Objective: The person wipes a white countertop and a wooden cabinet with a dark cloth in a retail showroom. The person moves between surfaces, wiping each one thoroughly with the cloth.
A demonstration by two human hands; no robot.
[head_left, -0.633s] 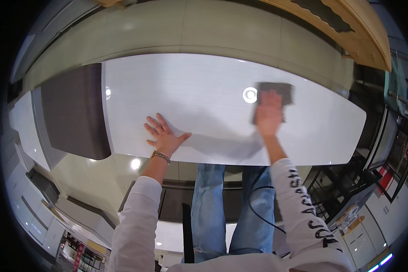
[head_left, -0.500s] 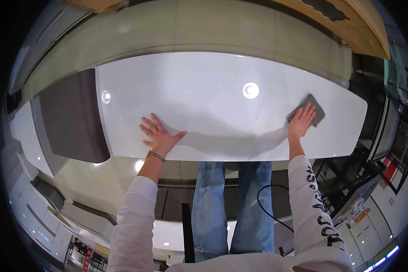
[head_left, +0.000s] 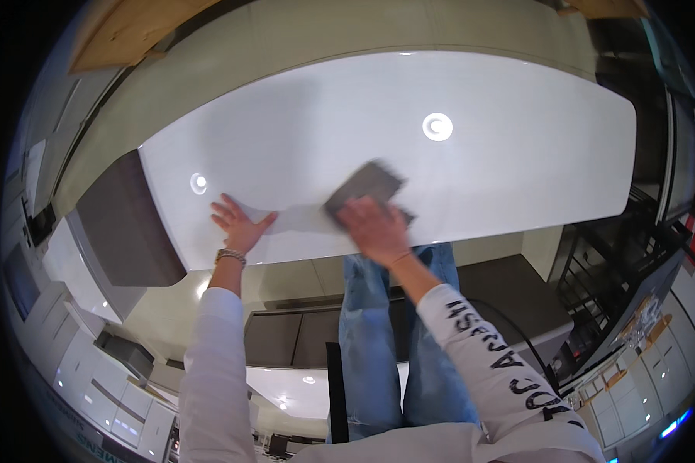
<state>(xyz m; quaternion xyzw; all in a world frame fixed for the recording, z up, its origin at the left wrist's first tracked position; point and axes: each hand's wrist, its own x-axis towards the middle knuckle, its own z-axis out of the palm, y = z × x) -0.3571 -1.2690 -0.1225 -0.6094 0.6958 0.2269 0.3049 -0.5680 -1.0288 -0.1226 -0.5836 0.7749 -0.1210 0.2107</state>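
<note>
A grey cloth [head_left: 368, 185] lies folded on the glossy white tabletop [head_left: 540, 147], near the middle of its near half. My right hand [head_left: 374, 231] presses down on the cloth's near part, and both are smeared by motion. To the left, my left hand [head_left: 242, 229] rests on the same white surface, fingers spread and holding nothing. It wears a bracelet [head_left: 232, 255] at the wrist.
A dark brown panel [head_left: 127, 220] adjoins the tabletop's left end. Wooden furniture [head_left: 127, 35] stands beyond the far left edge. At the right are a black metal rack [head_left: 587, 266] and a thin black cable [head_left: 517, 332]. Ceiling lights reflect in the white top.
My right hand has swept the cloth leftward from the right end of the tabletop to its middle. The left hand stays spread on the surface. The whole view has tilted.
</note>
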